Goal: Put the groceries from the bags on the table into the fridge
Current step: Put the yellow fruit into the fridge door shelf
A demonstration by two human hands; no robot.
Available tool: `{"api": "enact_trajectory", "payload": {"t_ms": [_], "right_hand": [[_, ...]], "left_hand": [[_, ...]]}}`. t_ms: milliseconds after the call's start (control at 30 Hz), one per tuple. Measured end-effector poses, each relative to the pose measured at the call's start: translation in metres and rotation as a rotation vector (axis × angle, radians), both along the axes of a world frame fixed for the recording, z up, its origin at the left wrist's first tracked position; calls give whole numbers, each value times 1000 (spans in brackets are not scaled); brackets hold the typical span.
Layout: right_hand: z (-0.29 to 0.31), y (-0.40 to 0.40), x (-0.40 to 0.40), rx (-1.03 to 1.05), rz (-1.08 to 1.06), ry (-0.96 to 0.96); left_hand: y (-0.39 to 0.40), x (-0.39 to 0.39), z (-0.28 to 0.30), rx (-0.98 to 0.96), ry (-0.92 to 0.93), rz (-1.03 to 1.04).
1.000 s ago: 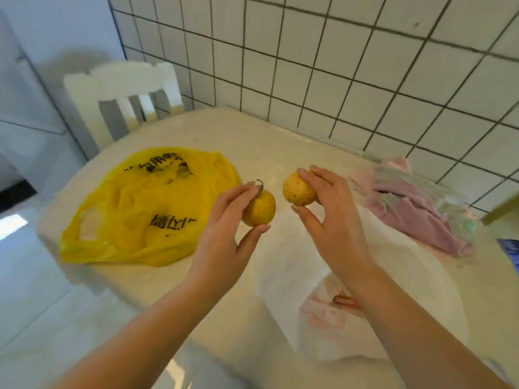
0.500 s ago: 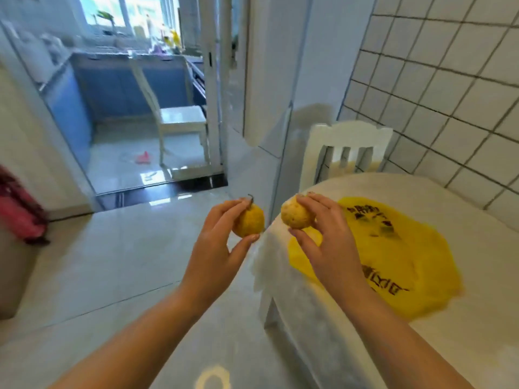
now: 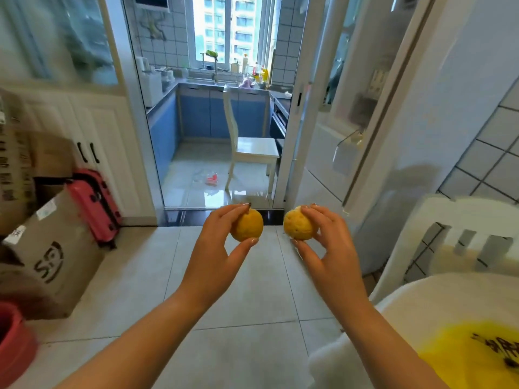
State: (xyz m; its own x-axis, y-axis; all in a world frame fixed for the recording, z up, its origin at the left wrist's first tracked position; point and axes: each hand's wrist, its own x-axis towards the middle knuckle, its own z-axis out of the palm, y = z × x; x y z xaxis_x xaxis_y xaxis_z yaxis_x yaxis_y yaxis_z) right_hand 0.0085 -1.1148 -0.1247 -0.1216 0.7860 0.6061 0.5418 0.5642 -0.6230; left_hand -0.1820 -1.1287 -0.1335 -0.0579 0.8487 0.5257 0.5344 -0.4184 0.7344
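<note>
Pale floor tiles (image 3: 247, 279) run ahead of you to an open sliding doorway (image 3: 222, 203), and beyond it a narrow kitchen shows blue cabinets (image 3: 207, 113), a white chair (image 3: 250, 147) and a bright window (image 3: 224, 26).

From your head camera, both your arms reach forward over the floor. Your left hand (image 3: 216, 248) holds a smooth yellow fruit (image 3: 248, 224): the fingers (image 3: 227, 214) curl over its top and the thumb presses under it, so it is pinched between them. Your right hand (image 3: 328, 248) holds a second yellow fruit (image 3: 297, 226), this one with a pitted skin, gripped the same way with fingers above and thumb below. The two fruits sit side by side at the same height, near each other but not touching, well clear of the table.

At your lower right, the table (image 3: 421, 299) edge comes into view with a yellow plastic bag (image 3: 463, 355) lying flat on it, black print on the plastic. Another white chair (image 3: 460, 237) stands just behind the table against a tiled wall (image 3: 494, 153).

To your left, a cardboard box (image 3: 53, 259) leans by a pink suitcase (image 3: 95, 203) in front of white cupboard doors (image 3: 92, 130). A red round container (image 3: 14, 335) sits at the far lower left, cut off by the frame.
</note>
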Motion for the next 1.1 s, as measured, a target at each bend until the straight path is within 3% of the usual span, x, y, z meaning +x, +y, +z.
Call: {"api": "enact_trajectory", "payload": {"t_ms": [300, 533, 767, 1100], "right_hand": [[27, 191, -20, 23, 21, 61], [31, 281, -21, 71, -10, 18], [35, 367, -26, 105, -173, -56], [63, 459, -17, 50, -621, -3]], "left_hand": [[171, -22, 31, 36, -53, 19], [274, -31, 23, 1, -82, -45], [413, -22, 21, 48, -86, -245], [579, 15, 44, 160, -30, -644]]}}
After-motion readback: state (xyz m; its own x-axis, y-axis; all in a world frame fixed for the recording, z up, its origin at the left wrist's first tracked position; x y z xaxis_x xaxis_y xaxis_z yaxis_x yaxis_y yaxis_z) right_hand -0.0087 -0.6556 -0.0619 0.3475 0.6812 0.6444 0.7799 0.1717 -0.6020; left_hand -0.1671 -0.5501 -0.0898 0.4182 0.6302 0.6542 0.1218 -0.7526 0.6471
